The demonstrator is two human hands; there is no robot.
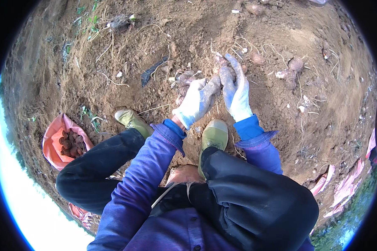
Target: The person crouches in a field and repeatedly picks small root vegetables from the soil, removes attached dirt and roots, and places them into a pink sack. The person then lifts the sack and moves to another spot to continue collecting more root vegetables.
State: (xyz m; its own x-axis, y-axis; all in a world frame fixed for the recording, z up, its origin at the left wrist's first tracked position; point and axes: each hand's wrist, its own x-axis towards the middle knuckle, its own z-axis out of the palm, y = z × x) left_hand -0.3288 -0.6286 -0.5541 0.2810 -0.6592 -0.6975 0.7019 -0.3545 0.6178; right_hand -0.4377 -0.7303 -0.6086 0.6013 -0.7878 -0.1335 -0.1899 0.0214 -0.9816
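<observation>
My left hand (201, 97), in a white and blue-grey work glove caked with soil, has its fingers curled inward above the ground. Close beside its fingertips is my right hand (237, 88), gloved alike, with one finger stretched forward. Whether something small sits between the two hands is hidden by the gloves. Just beyond the right fingers lies a purplish, soil-covered corm (220, 59). A cluster of root corms (186, 77) rests on the soil past my left hand, partly covered by it.
More corms (294, 65) with stringy roots lie to the right. A strip of black plastic film (152, 72) is at left of centre. An orange-pink sack (51, 147) holding several brown corms stands by my left knee. Pink sacks (345, 188) lie at far right. My green shoes (214, 135) flank the hands.
</observation>
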